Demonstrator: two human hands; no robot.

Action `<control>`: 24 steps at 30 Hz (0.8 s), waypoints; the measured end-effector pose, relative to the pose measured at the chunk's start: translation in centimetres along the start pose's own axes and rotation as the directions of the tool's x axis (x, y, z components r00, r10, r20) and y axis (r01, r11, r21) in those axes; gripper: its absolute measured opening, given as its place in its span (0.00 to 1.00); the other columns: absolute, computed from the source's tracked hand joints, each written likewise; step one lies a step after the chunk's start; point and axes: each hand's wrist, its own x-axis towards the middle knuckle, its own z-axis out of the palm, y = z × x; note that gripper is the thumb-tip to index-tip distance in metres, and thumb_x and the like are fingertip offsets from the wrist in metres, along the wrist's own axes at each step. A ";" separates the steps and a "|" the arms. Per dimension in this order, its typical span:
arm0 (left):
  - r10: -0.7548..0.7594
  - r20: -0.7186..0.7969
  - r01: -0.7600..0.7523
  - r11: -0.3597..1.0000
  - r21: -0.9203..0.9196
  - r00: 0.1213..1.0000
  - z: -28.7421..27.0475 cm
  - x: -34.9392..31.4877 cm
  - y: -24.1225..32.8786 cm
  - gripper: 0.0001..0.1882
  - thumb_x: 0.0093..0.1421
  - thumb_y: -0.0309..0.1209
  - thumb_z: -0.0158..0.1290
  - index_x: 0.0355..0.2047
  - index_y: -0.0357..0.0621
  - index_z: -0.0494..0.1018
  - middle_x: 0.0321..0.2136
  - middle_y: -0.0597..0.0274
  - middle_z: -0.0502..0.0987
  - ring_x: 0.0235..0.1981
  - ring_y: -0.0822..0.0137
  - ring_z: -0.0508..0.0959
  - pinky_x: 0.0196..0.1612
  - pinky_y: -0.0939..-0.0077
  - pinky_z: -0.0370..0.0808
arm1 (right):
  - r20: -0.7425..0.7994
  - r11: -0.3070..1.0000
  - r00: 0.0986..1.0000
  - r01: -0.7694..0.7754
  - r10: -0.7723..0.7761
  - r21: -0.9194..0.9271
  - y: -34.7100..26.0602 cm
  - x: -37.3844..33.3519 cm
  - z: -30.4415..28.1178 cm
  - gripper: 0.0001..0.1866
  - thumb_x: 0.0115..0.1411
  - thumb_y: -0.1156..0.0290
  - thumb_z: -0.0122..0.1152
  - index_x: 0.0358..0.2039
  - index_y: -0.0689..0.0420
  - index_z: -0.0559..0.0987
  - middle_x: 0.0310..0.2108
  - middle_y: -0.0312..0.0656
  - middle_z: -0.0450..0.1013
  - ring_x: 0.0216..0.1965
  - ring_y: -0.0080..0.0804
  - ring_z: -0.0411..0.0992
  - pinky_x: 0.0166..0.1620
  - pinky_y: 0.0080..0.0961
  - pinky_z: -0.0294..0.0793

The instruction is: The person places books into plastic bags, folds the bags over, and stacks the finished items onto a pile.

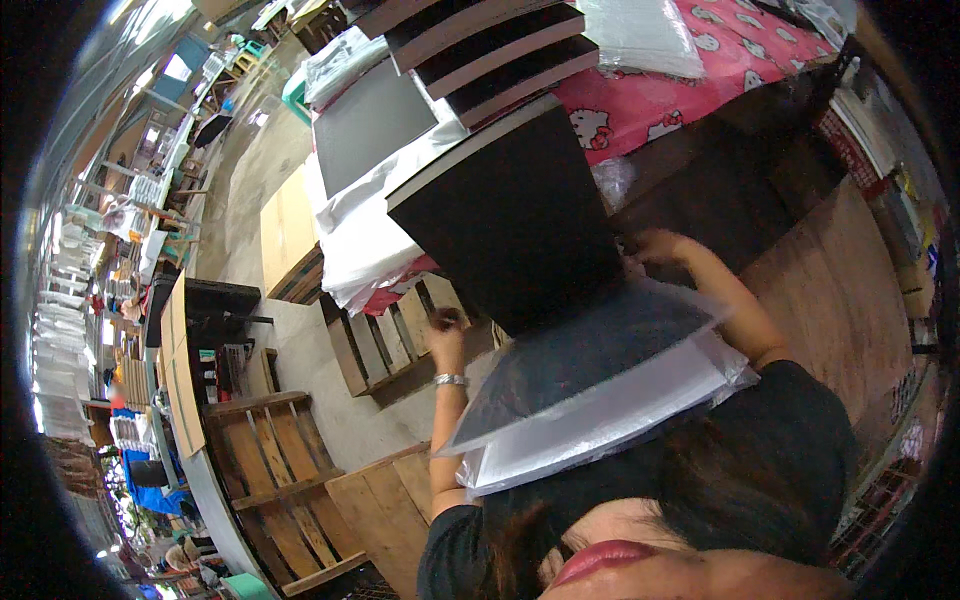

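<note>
A large black flat board or box (pixel 510 215) with a pale edge stands tilted in front of me. A clear plastic bag (pixel 590 350) overlaps its lower end. My right hand (pixel 662 248) is at the board's right side, its fingers closed at the upper edge of the bag, close to the board. To the left of the board, and apart from it, is my left hand (pixel 447 328), with a metal band on the wrist. Its fingers look curled but are dark and blurred. A stack of clear plastic bags (pixel 610 420) lies across my front, between my forearms.
More black boards (pixel 500 50) are piled at the far end of a table with a pink patterned cloth (pixel 690 110). A dark grey panel (pixel 370 125) lies on white wrapping (pixel 365 245). Wooden pallets (pixel 275 465) and cardboard (pixel 290 240) stand to the left. A brown board (pixel 830 290) is at the right.
</note>
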 end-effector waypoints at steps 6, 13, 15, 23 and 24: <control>0.834 0.019 -0.603 0.384 0.699 0.552 -9.9 5.8 15.9 0.14 0.49 0.30 0.57 0.37 0.43 0.74 0.38 0.56 0.74 0.37 0.59 0.74 0.44 0.64 0.69 | -0.201 0.897 0.895 0.426 -0.398 0.122 -9.0 -4.0 -1.7 0.16 0.55 0.68 0.58 0.43 0.58 0.74 0.41 0.40 0.72 0.43 0.27 0.68 0.47 0.25 0.67; 0.373 0.337 -0.481 0.808 0.341 0.865 -10.8 11.0 16.1 0.08 0.45 0.25 0.58 0.28 0.40 0.77 0.35 0.57 0.78 0.40 0.60 0.75 0.46 0.68 0.70 | -0.222 0.842 0.822 0.539 -0.524 0.009 -11.0 -7.6 -1.3 0.12 0.57 0.68 0.56 0.40 0.59 0.75 0.36 0.38 0.73 0.41 0.24 0.68 0.47 0.23 0.66; 0.462 0.378 -0.589 0.715 0.377 0.802 -10.6 10.5 15.3 0.11 0.43 0.23 0.60 0.30 0.40 0.77 0.37 0.59 0.78 0.39 0.62 0.76 0.45 0.70 0.71 | -0.280 0.837 0.802 0.547 -0.527 -0.009 -10.7 -8.7 -2.2 0.11 0.57 0.68 0.56 0.39 0.60 0.75 0.35 0.37 0.73 0.41 0.24 0.69 0.47 0.23 0.66; 0.518 -0.021 -0.516 0.847 -0.127 0.855 -11.1 14.1 15.6 0.02 0.54 0.22 0.50 0.27 0.35 0.72 0.25 0.60 0.75 0.27 0.73 0.73 0.33 0.81 0.68 | -0.371 0.756 0.728 0.647 -0.576 0.096 -13.3 -9.9 -2.7 0.10 0.58 0.71 0.55 0.37 0.63 0.75 0.34 0.36 0.73 0.39 0.21 0.69 0.44 0.21 0.68; 0.488 -0.113 -0.491 0.871 -0.001 0.866 -11.8 14.3 16.0 0.03 0.55 0.22 0.49 0.27 0.35 0.71 0.23 0.61 0.74 0.27 0.74 0.72 0.32 0.81 0.68 | -0.369 0.744 0.715 0.663 -0.594 0.086 -13.9 -9.8 -2.6 0.09 0.58 0.71 0.55 0.37 0.63 0.76 0.34 0.35 0.73 0.39 0.21 0.69 0.44 0.21 0.68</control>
